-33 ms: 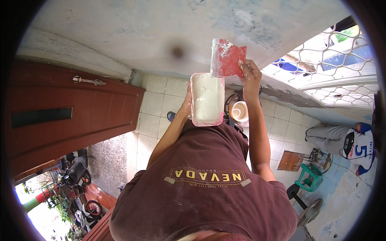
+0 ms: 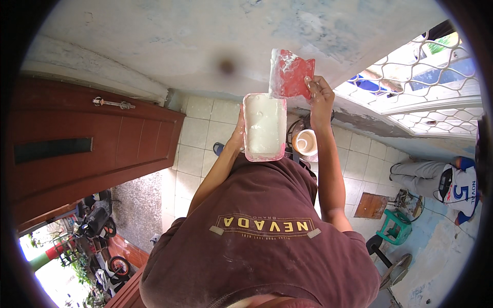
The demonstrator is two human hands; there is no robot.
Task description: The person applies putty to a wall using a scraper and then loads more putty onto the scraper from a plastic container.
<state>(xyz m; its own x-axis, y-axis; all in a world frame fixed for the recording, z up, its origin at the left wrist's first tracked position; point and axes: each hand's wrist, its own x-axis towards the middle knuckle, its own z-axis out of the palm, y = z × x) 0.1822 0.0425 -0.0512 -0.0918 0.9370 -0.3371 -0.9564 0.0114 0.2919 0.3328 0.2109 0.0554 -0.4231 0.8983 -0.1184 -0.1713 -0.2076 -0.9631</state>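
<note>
My left hand point(image 2: 238, 132) grips the left side of a pink rectangular tub point(image 2: 282, 150), with its fingers partly hidden. Smooth white paste point(image 2: 261, 123) fills much of the tub. In my right hand point(image 2: 321, 95) is a red flat putty scraper point(image 2: 298, 78), pinched at its right edge between thumb and fingers. White paste is smeared along the scraper's left side. Its lower left corner appears over the tub's upper right rim; whether they touch, I cannot tell.
A patchy wall point(image 2: 195, 36) stands ahead, with a white grilled window point(image 2: 400, 77) at right. A white bucket point(image 2: 306, 143) is beyond the tub. At left is a brown door point(image 2: 123, 138). A green stool point(image 2: 395, 227) and another person point(image 2: 441, 185) are at right.
</note>
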